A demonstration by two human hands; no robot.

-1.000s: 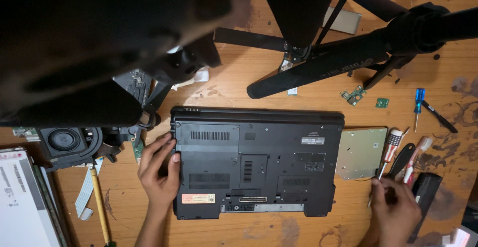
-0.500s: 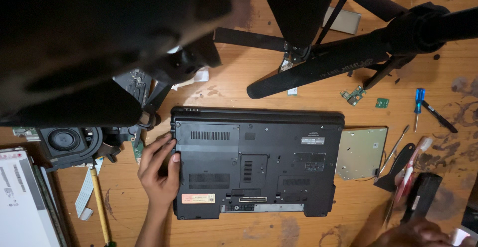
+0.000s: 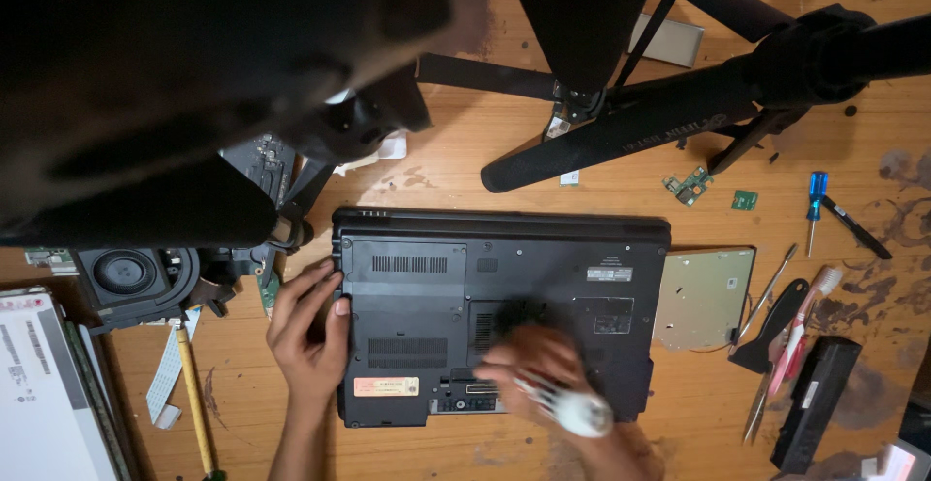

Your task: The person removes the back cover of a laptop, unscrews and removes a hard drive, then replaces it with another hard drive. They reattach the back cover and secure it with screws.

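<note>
— Inspector: What lies at the left of the scratched wooden tabletop?

— Assistant: A white flat panel at the edge, a black round fan housing above it, and a yellow-handled tool beside a pale ribbon cable.

— Inspector: And the left hand?

— Assistant: It rests on the left edge of the black upturned laptop base, fingers spread and pressing, grasping nothing. The laptop lies flat at centre, underside up.

— Inspector: The right hand?

— Assistant: Blurred, over the laptop's lower middle, fingers closed round a white-handled screwdriver.

— Inspector: Further right?

— Assistant: A grey metal plate just beside the laptop, a blue-handled screwdriver well apart, and a black tripod above.
</note>
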